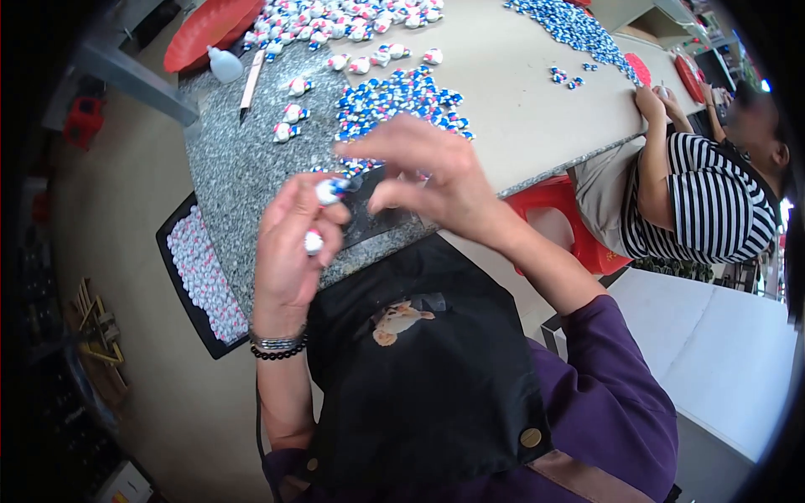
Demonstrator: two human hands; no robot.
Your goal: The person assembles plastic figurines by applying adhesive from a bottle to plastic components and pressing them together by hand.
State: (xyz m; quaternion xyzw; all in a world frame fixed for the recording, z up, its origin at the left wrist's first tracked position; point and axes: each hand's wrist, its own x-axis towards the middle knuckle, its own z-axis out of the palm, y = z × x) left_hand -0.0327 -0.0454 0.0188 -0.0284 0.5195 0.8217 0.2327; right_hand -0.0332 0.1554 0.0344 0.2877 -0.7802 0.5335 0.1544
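Left hand (289,251) grip pinches a small figurine (329,191); right hand (419,172) grip, empty and half-open, could knock it onto the bench (251,159) just beyond.

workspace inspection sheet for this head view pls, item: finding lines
surface: speckled granite table meeting a beige tabletop
job's things: left hand grips a small white figurine with a blue tip and a second small piece lower in the fist; right hand hovers beside it, fingers spread, holding nothing visible
clutter: pile of blue-and-white pieces; finished red, white and blue figurines; black tray of white pieces; small white squeeze bottle; red dish
grippers: bare hands only, left closed, right open
cables: nothing seen
surroundings: person in striped shirt at the table; red stool
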